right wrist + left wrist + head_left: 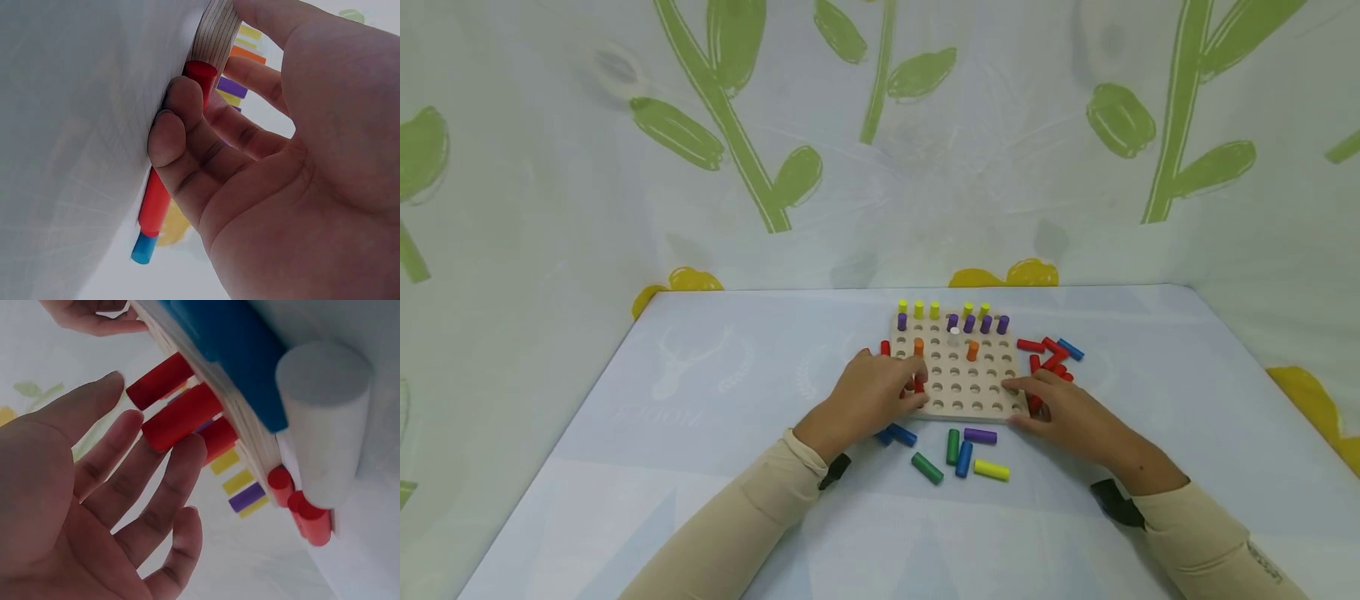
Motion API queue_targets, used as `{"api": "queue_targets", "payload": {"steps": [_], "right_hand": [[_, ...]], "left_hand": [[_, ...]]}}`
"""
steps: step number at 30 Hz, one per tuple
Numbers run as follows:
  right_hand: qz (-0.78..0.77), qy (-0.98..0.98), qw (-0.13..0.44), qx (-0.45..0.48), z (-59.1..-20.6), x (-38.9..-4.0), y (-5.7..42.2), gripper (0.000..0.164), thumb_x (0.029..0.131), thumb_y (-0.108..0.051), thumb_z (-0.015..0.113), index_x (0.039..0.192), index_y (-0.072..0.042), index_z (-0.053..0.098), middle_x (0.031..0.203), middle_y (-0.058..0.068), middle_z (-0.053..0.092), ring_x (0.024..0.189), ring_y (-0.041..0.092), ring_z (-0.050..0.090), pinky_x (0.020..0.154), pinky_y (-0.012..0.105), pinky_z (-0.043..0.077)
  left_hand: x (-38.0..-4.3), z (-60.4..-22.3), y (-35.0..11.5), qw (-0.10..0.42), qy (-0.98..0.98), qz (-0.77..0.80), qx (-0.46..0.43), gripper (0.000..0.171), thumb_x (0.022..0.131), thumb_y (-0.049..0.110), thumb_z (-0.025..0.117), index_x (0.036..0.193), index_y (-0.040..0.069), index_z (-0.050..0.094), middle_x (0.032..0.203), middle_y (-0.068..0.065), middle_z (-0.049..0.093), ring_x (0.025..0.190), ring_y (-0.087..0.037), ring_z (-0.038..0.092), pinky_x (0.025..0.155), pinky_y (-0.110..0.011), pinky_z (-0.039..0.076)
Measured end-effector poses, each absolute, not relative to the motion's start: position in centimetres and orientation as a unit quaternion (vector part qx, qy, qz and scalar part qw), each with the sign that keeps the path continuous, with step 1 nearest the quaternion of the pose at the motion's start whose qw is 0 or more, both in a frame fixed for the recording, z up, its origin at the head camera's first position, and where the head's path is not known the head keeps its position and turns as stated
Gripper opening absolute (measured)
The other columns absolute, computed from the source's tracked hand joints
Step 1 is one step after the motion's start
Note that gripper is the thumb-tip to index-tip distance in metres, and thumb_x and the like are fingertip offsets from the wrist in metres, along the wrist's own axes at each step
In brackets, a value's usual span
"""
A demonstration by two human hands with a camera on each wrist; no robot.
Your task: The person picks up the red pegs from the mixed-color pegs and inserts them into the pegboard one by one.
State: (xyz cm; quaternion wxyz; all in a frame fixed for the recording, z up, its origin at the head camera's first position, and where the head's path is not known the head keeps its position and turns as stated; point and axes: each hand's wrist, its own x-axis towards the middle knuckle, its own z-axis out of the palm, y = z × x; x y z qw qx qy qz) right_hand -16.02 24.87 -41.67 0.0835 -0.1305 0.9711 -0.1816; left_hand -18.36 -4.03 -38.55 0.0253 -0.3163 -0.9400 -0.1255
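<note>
A wooden pegboard [957,408] lies on the table with rows of holes. My left hand [872,392] is over its left front part, fingers loosely spread. In the left wrist view, several red pegs [181,415] stand in the board; the fingertips [190,447] are right at them, and nothing is pinched between thumb and index finger. My right hand [1071,417] grips the board's front right corner, thumb at the edge and index finger over the top. Its curled outer fingers [169,137] are beside a red peg [201,76] in the right wrist view.
Yellow pegs [919,310] and purple pegs [987,324] stand in the back rows, orange pegs [972,351] and a white peg [954,336] nearer. Loose red pegs [1055,360] lie right of the board; green pegs [927,467], a blue peg [964,459] and others lie in front.
</note>
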Motion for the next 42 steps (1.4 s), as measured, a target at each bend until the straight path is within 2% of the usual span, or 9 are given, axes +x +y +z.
{"api": "queue_targets", "payload": {"steps": [5, 9, 14, 29, 36, 42], "right_hand": [[-0.186, 0.970, 0.087, -0.128, -41.8, -15.9, 24.8, 0.061, 0.086, -0.039, 0.077, 0.140, -0.018, 0.058, 0.138, 0.021, 0.055, 0.118, 0.036, 0.057, 0.095, 0.054, 0.053], [-0.181, 0.971, 0.090, -0.128, -41.8, -15.8, 24.7, 0.061, 0.087, -0.040, 0.076, 0.141, -0.019, 0.058, 0.140, 0.021, 0.053, 0.123, 0.039, 0.055, 0.097, 0.057, 0.051], [-0.182, 0.970, 0.089, -0.131, -41.8, -15.9, 24.8, 0.061, 0.087, -0.040, 0.076, 0.141, -0.018, 0.057, 0.139, 0.020, 0.054, 0.122, 0.038, 0.056, 0.097, 0.055, 0.052], [-0.181, 0.971, 0.085, -0.128, -41.7, -15.7, 25.0, 0.062, 0.087, -0.039, 0.077, 0.141, -0.017, 0.057, 0.140, 0.021, 0.054, 0.124, 0.040, 0.054, 0.098, 0.057, 0.050], [-0.182, 0.971, 0.081, -0.130, -41.6, -15.7, 24.9, 0.061, 0.087, -0.038, 0.077, 0.141, -0.017, 0.057, 0.141, 0.021, 0.053, 0.125, 0.040, 0.054, 0.098, 0.057, 0.050], [-0.176, 0.973, 0.079, -0.130, -41.6, -15.7, 24.8, 0.061, 0.088, -0.038, 0.076, 0.141, -0.017, 0.057, 0.142, 0.023, 0.052, 0.127, 0.042, 0.053, 0.099, 0.058, 0.049]], "left_hand": [[-18.7, -38.0, -4.4, 0.041, -0.942, -0.129, -0.307, 0.020, 0.092, 0.035, 0.072, 0.102, 0.018, 0.069, 0.074, 0.010, 0.067, 0.066, -0.005, 0.057, 0.072, -0.031, 0.045], [-19.4, -37.6, -5.3, 0.068, -0.941, -0.111, -0.313, 0.020, 0.092, 0.034, 0.073, 0.104, 0.017, 0.070, 0.083, 0.004, 0.072, 0.073, -0.010, 0.061, 0.073, -0.031, 0.048], [-20.9, -37.4, -6.9, 0.084, -0.946, -0.080, -0.304, 0.023, 0.092, 0.033, 0.073, 0.107, 0.016, 0.071, 0.093, -0.002, 0.073, 0.080, -0.014, 0.064, 0.077, -0.034, 0.053], [-23.8, -37.8, -8.1, -0.038, -0.973, -0.062, -0.221, 0.038, 0.095, 0.035, 0.068, 0.128, 0.016, 0.064, 0.113, -0.005, 0.068, 0.097, -0.019, 0.066, 0.090, -0.042, 0.054], [-25.1, -38.4, -7.6, -0.087, -0.971, -0.030, -0.219, 0.044, 0.097, 0.039, 0.065, 0.136, 0.021, 0.059, 0.128, -0.009, 0.063, 0.103, -0.023, 0.064, 0.098, -0.048, 0.051], [-26.0, -38.7, -7.4, -0.114, -0.968, -0.017, -0.224, 0.047, 0.097, 0.040, 0.063, 0.140, 0.022, 0.057, 0.129, -0.008, 0.063, 0.105, -0.022, 0.063, 0.101, -0.050, 0.049]]}}
